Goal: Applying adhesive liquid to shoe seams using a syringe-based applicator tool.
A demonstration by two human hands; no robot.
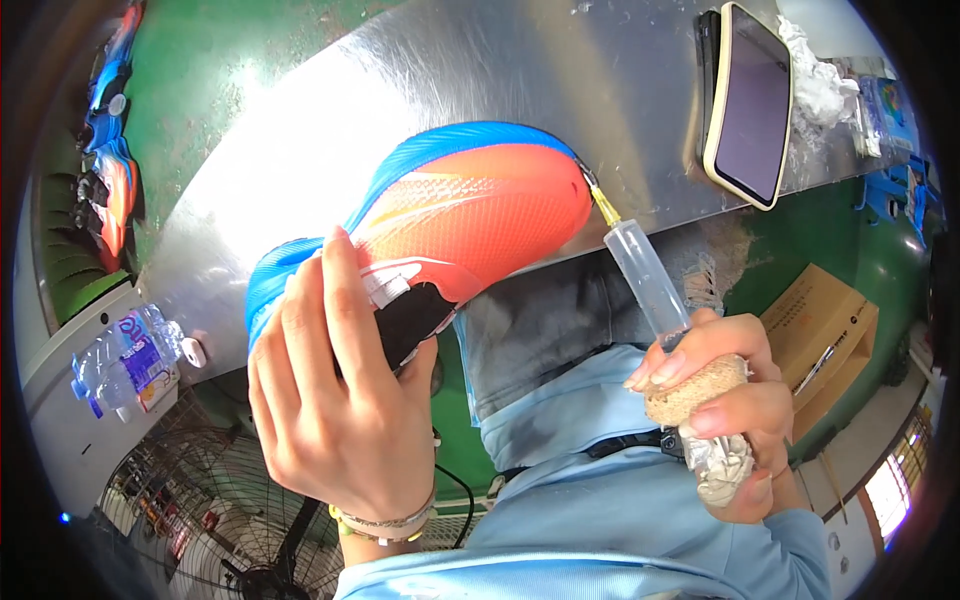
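Note:
An orange-red shoe [480,205] with a blue sole lies on its side at the front edge of the metal table, its toe to the right. My left hand [340,390] is wrapped over the heel end and holds it near the dark opening. In my right hand [755,370] is a clear syringe [645,275] with a yellow needle hub. Its tip meets the shoe's toe where the blue sole joins the upper. The same hand also grips a rough tan wad [700,388] and a whitish crumpled lump [718,465] around the syringe's lower end.
A phone [750,105] leans against a dark object on the metal table [490,50], beside crumpled white tissue [815,80]. A cardboard box [825,340] stands at right. A plastic bottle [130,355], a fan [240,520] and more shoes [115,190] are at left.

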